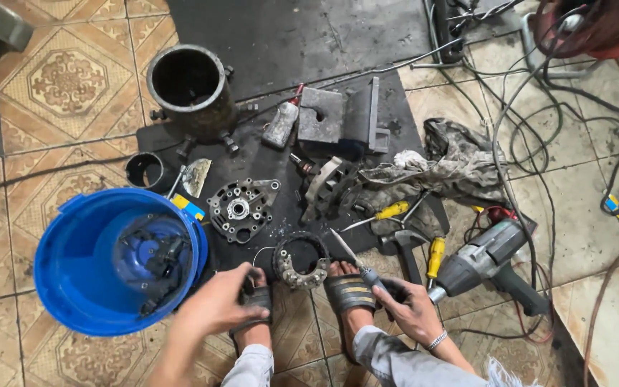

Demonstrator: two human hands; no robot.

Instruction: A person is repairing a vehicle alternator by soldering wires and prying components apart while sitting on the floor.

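The right hand [408, 307] grips a screwdriver [356, 259], its blade slanting up-left toward the ring-shaped part [301, 261]; the left hand [218, 304], fingers spread, rests just left of it.

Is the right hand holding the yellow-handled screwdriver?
No, the right hand holds a grey-handled screwdriver; the yellow-handled screwdriver lies apart on the mat.

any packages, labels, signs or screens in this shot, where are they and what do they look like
No signs, screens or sealed packages show.
Small yellow and blue packet or tag: on the black mat beside the blue bucket, flat, rectangular.
Second yellow and blue bit: on the tiled floor far right among the cables, small; too small to tell what it is.
Neither hand touches them: the right hand holds a screwdriver.
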